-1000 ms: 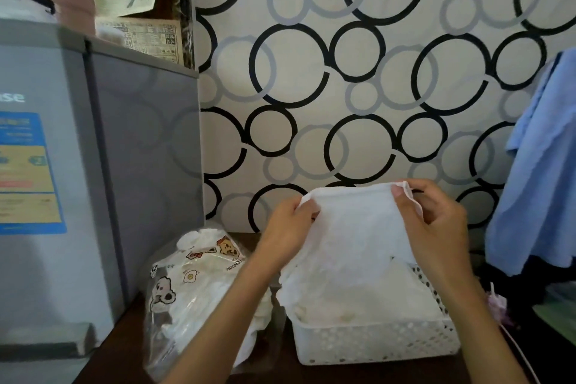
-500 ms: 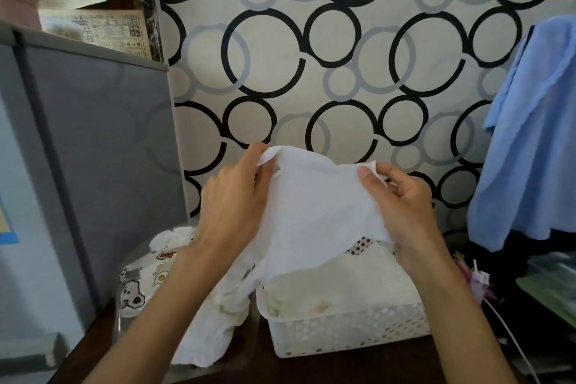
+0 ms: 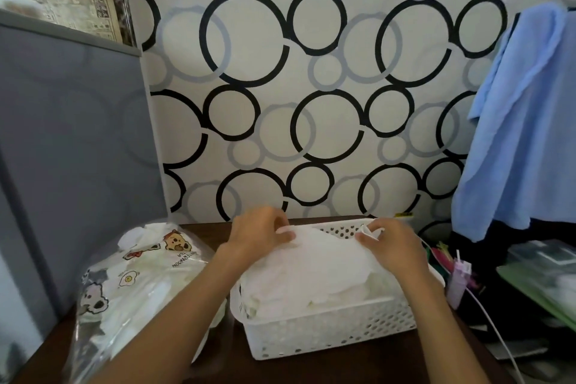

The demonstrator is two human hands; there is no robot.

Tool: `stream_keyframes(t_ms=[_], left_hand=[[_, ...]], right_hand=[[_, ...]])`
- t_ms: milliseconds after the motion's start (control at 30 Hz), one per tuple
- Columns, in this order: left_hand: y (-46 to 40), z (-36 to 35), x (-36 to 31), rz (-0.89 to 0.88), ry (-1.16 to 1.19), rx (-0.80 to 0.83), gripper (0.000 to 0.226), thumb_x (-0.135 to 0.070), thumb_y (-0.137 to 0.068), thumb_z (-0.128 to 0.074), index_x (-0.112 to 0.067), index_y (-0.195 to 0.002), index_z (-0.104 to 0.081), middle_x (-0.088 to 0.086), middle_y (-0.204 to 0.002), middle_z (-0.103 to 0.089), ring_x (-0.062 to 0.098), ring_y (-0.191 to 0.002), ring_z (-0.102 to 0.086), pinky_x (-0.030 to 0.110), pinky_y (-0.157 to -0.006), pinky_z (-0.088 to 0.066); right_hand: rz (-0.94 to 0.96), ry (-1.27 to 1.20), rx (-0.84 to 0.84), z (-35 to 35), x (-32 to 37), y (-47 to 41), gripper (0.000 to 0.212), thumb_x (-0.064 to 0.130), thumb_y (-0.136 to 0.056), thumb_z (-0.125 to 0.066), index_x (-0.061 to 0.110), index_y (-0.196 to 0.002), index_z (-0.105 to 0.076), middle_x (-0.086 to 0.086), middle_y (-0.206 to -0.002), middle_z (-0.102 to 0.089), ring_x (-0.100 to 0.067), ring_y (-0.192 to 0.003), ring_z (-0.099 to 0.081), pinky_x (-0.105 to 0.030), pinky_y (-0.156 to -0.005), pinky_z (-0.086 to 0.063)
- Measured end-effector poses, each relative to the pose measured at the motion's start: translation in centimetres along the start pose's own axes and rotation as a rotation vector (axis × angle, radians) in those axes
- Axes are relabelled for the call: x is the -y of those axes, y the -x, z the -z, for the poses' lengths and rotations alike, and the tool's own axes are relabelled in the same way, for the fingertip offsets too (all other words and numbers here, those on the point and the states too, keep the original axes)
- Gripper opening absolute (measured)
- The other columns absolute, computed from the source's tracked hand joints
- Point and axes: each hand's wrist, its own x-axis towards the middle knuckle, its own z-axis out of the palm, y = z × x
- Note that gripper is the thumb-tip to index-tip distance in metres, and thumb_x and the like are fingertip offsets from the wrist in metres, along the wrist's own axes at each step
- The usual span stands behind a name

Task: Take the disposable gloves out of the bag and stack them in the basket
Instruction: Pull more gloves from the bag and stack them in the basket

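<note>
Left hand (image 3: 258, 235) and right hand (image 3: 394, 248) pinch glove (image 3: 324, 256) edges over white basket (image 3: 327, 329); stack below blurred, bag (image 3: 134, 287) contents unclear.

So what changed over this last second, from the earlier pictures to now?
Both hands, left hand and right hand, brought the white glove down from chest height onto the pile in the basket, each still pinching a far corner. The bag stayed left of the basket on the table.

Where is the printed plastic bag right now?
The clear cartoon-printed plastic bag lies on the dark wooden table, left of the white perforated basket, beside the grey cabinet.
</note>
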Motion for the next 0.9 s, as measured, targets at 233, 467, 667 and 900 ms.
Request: stream_keyframes(t_ms=[233,467,667,900], left_hand=[[1.1,2.6,0.1,-0.116,0.121,-0.065,0.013,-0.042,-0.086,-0.067,-0.032,-0.094,-0.064,-0.016,-0.098,-0.066,0.003,-0.087,-0.060,0.027,-0.079,-0.052],[2.9,4.0,0.8,-0.237,-0.115,0.506,0.012,-0.036,-0.082,-0.072,-0.032,-0.091,-0.065,-0.019,-0.093,-0.058,0.001,-0.081,-0.048,0.020,-0.068,-0.038],[3.4,3.3,1.3,-0.238,-0.046,0.559,0.012,-0.033,-0.084,-0.071,-0.029,-0.095,-0.070,-0.016,-0.094,-0.062,0.001,-0.080,-0.054,0.023,-0.077,-0.047],[3.7,5.8,-0.5,-0.142,-0.042,0.539,0.071,-0.059,-0.084,-0.058,-0.034,-0.145,-0.033,-0.014,-0.148,-0.034,0.012,-0.136,-0.035,0.036,-0.112,-0.029]], right_hand=[[-0.067,-0.133,0.316,1.7,0.2,-0.5,0.059,0.035,-0.083,-0.070,0.020,-0.133,-0.044,-0.008,-0.128,-0.054,-0.023,-0.112,-0.052,-0.033,-0.092,-0.042],[-0.050,0.109,0.279,1.4,-0.2,-0.4,0.051,0.001,-0.085,-0.050,0.020,-0.133,-0.044,-0.010,-0.129,-0.054,-0.027,-0.113,-0.052,-0.037,-0.092,-0.047],[-0.051,0.172,0.167,1.7,0.1,0.2,0.045,0.006,-0.086,-0.054,0.021,-0.128,-0.048,-0.008,-0.130,-0.055,-0.028,-0.118,-0.049,-0.037,-0.095,-0.045],[0.178,0.095,0.299,3.5,3.1,1.6,0.042,0.015,-0.082,-0.071,0.027,-0.120,-0.057,-0.002,-0.123,-0.052,-0.017,-0.104,-0.050,-0.029,-0.082,-0.044]])
